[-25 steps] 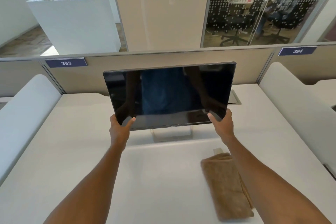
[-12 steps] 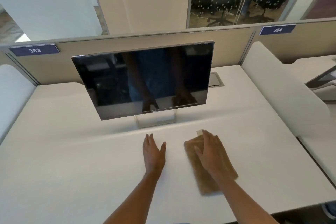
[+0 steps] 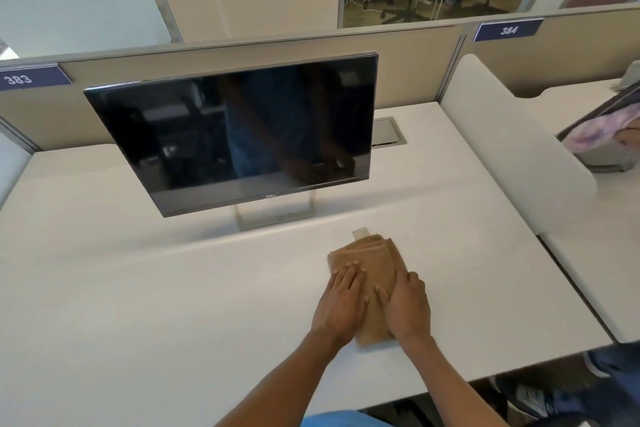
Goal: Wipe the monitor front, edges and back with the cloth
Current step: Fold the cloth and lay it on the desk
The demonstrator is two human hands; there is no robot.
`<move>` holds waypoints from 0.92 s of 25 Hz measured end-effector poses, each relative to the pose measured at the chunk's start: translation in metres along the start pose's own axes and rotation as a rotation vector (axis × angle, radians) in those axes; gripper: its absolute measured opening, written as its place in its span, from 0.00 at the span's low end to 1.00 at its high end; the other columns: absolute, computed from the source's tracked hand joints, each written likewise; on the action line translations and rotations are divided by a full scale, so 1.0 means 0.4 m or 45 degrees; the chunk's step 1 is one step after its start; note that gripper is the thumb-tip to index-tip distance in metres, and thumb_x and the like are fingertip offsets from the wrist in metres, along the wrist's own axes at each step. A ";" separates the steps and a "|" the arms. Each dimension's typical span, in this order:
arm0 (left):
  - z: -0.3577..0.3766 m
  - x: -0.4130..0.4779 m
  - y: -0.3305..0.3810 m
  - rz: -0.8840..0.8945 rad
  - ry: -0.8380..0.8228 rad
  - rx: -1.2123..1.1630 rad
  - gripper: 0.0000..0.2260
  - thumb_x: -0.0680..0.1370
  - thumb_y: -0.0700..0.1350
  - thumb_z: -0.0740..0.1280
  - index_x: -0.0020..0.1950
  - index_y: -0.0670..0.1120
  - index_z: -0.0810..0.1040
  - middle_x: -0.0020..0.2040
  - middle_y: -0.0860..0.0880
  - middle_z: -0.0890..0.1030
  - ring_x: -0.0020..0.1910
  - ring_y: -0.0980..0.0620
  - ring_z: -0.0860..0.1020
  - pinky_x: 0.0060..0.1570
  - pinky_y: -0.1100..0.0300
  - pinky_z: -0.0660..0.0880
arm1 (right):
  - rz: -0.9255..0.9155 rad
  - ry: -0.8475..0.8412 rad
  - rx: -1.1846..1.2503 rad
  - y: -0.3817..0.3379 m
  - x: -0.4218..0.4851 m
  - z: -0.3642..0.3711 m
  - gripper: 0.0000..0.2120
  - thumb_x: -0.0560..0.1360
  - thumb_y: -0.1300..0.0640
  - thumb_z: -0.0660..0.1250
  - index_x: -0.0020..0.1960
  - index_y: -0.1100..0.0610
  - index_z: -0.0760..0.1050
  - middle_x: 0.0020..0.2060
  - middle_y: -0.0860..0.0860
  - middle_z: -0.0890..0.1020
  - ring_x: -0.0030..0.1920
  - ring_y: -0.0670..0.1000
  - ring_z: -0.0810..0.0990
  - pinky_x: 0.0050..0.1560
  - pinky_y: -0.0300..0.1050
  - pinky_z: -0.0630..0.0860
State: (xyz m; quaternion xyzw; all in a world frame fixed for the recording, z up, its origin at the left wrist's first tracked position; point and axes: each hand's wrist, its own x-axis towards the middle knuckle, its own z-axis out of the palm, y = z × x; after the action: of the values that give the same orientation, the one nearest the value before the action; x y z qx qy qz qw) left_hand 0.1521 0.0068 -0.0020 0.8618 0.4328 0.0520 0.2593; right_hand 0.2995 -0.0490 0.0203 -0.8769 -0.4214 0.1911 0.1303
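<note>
Cloth (image 3: 372,255) is lying folded on surface (image 3: 156,288), near monitor (image 3: 235,128), front-right of it. Left hand (image 3: 341,305) fingers (image 3: 346,276) are lying flat, pressing it; right hand (image 3: 408,310) fingers are curling round its right edge. Risks: folds opening & dragging on lift; hard wiping rocking monitor on stand (image 3: 275,215).

The monitor (image 3: 239,128) screen is glossy black, the cloth (image 3: 372,260) looks like nubby terry, and the desk (image 3: 138,288) is smooth matt white.

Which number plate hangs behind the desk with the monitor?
Plate 383, at far left; plate 384 hangs beyond the divider, behind the neighbouring desk.
</note>
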 end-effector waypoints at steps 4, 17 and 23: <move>-0.011 -0.015 -0.021 -0.040 -0.039 -0.038 0.26 0.88 0.54 0.55 0.85 0.50 0.58 0.86 0.52 0.53 0.85 0.50 0.50 0.83 0.53 0.53 | 0.118 -0.213 0.335 -0.008 0.037 -0.015 0.27 0.75 0.45 0.77 0.66 0.58 0.72 0.57 0.54 0.82 0.55 0.58 0.82 0.51 0.48 0.75; -0.137 -0.114 -0.194 -0.235 0.128 -0.069 0.24 0.85 0.43 0.57 0.82 0.47 0.65 0.84 0.50 0.61 0.83 0.50 0.58 0.81 0.54 0.59 | -0.300 -0.295 0.212 -0.192 0.008 0.031 0.15 0.75 0.50 0.76 0.45 0.50 0.69 0.44 0.47 0.78 0.45 0.53 0.79 0.45 0.45 0.75; -0.125 -0.121 -0.168 -0.260 0.261 -0.086 0.20 0.83 0.42 0.60 0.76 0.45 0.71 0.78 0.49 0.70 0.75 0.47 0.69 0.75 0.56 0.66 | -0.302 -0.243 0.164 -0.205 0.051 0.001 0.11 0.84 0.51 0.66 0.61 0.56 0.69 0.52 0.55 0.83 0.54 0.62 0.83 0.49 0.50 0.75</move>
State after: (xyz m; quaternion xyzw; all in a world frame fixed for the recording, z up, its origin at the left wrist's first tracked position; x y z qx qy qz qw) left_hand 0.0581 0.0225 0.0147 0.7944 0.5403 0.1275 0.2466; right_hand 0.2543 0.0173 0.0472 -0.7888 -0.5192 0.2834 0.1672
